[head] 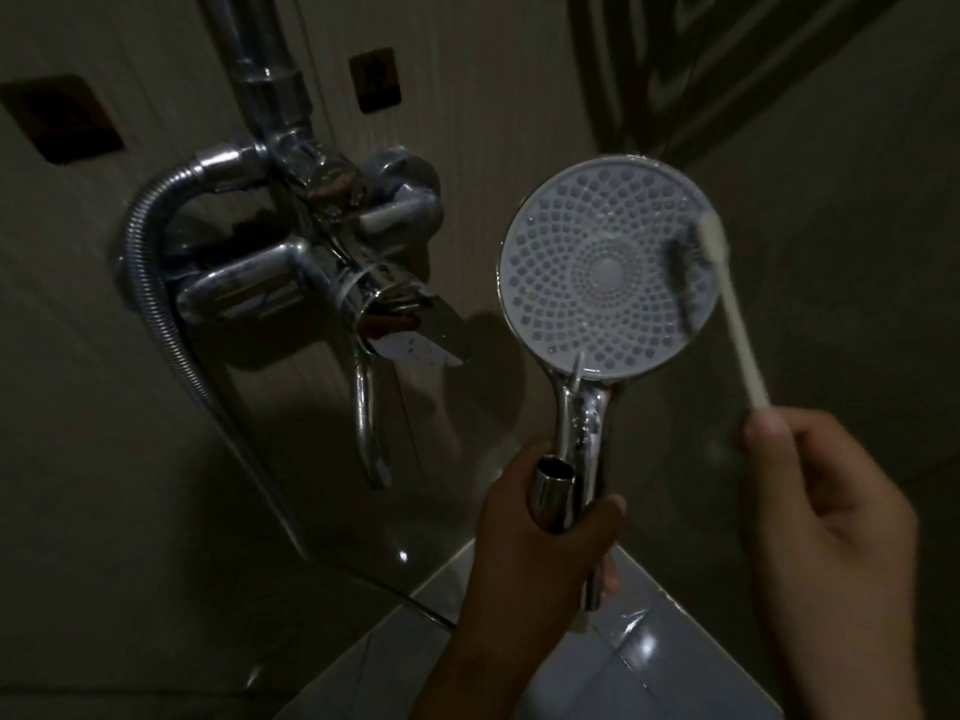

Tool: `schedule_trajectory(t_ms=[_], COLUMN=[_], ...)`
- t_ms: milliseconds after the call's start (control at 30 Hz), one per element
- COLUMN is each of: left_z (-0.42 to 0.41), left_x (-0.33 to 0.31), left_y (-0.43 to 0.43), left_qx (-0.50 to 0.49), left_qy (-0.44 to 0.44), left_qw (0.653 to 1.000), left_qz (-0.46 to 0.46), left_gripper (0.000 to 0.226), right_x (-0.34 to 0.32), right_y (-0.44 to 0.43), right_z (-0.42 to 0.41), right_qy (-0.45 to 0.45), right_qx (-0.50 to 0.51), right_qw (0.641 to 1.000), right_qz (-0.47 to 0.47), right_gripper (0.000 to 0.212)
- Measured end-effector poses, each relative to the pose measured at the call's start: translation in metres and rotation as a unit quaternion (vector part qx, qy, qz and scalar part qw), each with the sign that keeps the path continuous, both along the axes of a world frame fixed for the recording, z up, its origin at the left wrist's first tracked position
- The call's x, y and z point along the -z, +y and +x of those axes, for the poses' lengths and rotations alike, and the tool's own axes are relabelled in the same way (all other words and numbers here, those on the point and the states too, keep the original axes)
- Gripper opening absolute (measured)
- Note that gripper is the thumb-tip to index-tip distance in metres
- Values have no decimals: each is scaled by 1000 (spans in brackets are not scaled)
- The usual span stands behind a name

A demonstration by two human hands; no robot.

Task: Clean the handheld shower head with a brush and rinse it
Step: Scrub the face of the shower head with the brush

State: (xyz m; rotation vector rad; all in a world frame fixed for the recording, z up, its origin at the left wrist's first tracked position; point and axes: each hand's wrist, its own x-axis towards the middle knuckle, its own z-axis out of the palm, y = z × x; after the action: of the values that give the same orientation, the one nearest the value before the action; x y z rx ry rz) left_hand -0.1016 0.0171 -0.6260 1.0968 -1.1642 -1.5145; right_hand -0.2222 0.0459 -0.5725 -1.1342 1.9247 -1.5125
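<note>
The handheld shower head has a round grey nozzle face turned toward me and a chrome handle. My left hand grips that handle from below, fingers wrapped round it. My right hand holds the white handle of a toothbrush-like brush at its lower end. The brush's dark bristles press against the right side of the nozzle face. The brush head looks blurred.
A chrome wall mixer tap with a lever and downward spout is mounted at left. A ribbed metal hose curves down from it. Dim tiled walls surround everything, and light floor tiles show below my hands.
</note>
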Motion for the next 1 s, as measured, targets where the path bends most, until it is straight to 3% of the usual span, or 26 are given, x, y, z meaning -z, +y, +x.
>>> schedule_trajectory(t_ms=[200, 800, 900, 1000], left_z=[-2, 1, 0, -4], left_x=[-1, -5, -6, -6], left_y=[5, 11, 10, 11], left_qx=[-4, -40, -43, -42], left_qy=[4, -9, -8, -4], left_qw=[1000, 999, 999, 999], left_qz=[-1, 19, 15, 21], left_gripper=[16, 14, 15, 15], right_x=[0, 12, 7, 4], right_y=[0, 10, 15, 17], right_z=[10, -19, -10, 10], right_qy=[-9, 16, 22, -5], right_qx=[-71, 95, 25, -66], right_qw=[997, 995, 999, 998], right_qz=[29, 36, 0, 23], right_gripper=[17, 21, 24, 25])
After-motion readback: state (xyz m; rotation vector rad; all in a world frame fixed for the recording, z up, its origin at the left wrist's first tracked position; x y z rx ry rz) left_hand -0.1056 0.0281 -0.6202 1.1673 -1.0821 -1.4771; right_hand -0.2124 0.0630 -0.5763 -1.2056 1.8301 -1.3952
